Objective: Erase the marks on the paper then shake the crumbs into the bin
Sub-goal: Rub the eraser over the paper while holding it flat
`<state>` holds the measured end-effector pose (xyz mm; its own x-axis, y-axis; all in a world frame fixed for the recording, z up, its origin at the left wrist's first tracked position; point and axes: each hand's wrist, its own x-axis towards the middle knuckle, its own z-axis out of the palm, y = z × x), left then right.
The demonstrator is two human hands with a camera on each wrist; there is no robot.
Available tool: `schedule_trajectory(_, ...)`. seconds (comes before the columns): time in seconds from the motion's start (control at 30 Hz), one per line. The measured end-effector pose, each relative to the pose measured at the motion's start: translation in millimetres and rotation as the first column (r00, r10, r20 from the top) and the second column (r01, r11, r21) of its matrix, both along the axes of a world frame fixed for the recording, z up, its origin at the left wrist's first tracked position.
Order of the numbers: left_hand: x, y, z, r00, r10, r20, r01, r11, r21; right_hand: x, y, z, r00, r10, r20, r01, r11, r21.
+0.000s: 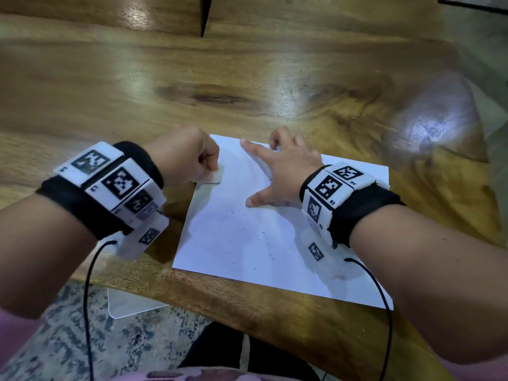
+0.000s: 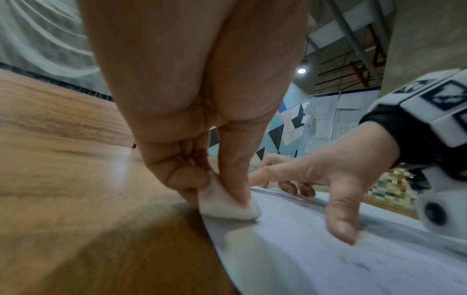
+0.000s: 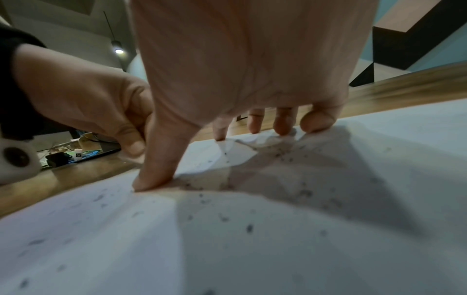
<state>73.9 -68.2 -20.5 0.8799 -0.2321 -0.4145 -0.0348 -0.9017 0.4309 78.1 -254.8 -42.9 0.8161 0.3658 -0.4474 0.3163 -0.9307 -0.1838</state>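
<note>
A white sheet of paper (image 1: 247, 243) lies on the wooden table (image 1: 192, 78), dotted with dark eraser crumbs (image 1: 242, 229). My left hand (image 1: 189, 158) pinches a white eraser (image 1: 215, 177) between thumb and fingers, its base on the paper's left edge (image 2: 228, 207). My right hand (image 1: 280, 169) is spread flat, thumb and fingertips pressing the paper (image 3: 252, 239) down near its far edge. Crumbs (image 3: 248, 228) lie scattered in front of the right thumb (image 3: 154, 179). No bin is clearly in view.
A white flat object (image 1: 129, 303) sits on the speckled floor under the table's near edge. Bright glare marks the table at the right (image 1: 428, 125). Cables hang from both wrist bands (image 1: 384, 312).
</note>
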Motion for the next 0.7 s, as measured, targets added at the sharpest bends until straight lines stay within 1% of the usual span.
schedule_trajectory(0.03,2.6,-1.5,0.6,1.0,0.015,0.023,-0.015,1.0,-0.006,-0.2,0.5,0.0,1.0,-0.001,0.0,0.001,1.0,0.001)
schedule_trajectory(0.1,14.4,-8.5,2.1,0.989,0.069,0.133,-0.066,0.998,-0.026,-1.1,1.4,0.2,1.0,-0.003,0.006,0.003,1.0,0.001)
schedule_trajectory(0.17,22.6,-14.0,0.2,0.974,0.103,0.203,-0.098,0.995,-0.034,-1.2,1.5,0.2,1.0,-0.004,0.006,0.004,1.0,-0.001)
schedule_trajectory(0.23,18.7,-12.5,-2.6,0.977,0.107,0.185,-0.101,0.994,-0.039,-1.1,1.4,0.4,1.0,-0.002,0.002,0.002,1.0,-0.003)
schedule_trajectory(0.37,-5.1,-3.0,-2.2,1.0,0.014,0.009,-0.013,1.0,-0.018,-0.9,1.3,0.1,1.0,0.0,-0.001,0.0,1.0,-0.008)
schedule_trajectory(0.4,-5.3,-3.5,-2.1,1.0,0.012,-0.01,-0.012,1.0,-0.018,-1.0,1.3,0.1,1.0,0.001,0.0,-0.001,1.0,-0.009)
schedule_trajectory(0.43,-2.1,-5.8,-1.5,0.999,0.032,0.001,-0.032,0.999,-0.032,-1.1,1.5,0.3,1.0,0.0,0.002,0.0,1.0,-0.008)
schedule_trajectory(0.53,18.5,-17.2,-2.6,0.984,0.124,0.124,-0.111,0.988,-0.105,-1.2,1.4,0.8,1.0,-0.008,0.002,0.008,1.0,-0.005)
schedule_trajectory(0.6,25.3,-22.2,-4.3,0.972,0.148,0.182,-0.133,0.987,-0.093,-1.1,1.5,0.6,1.0,-0.014,-0.001,0.014,1.0,-0.005)
schedule_trajectory(0.67,18.8,-19.3,-6.1,0.973,0.15,0.174,-0.139,0.988,-0.074,-1.0,2.1,0.1,1.0,-0.019,-0.005,0.019,1.0,-0.004)
schedule_trajectory(0.7,12.2,-16.0,-6.8,0.98,0.137,0.143,-0.13,0.99,-0.058,-1.1,2.3,-0.4,1.0,-0.02,-0.005,0.02,1.0,-0.003)
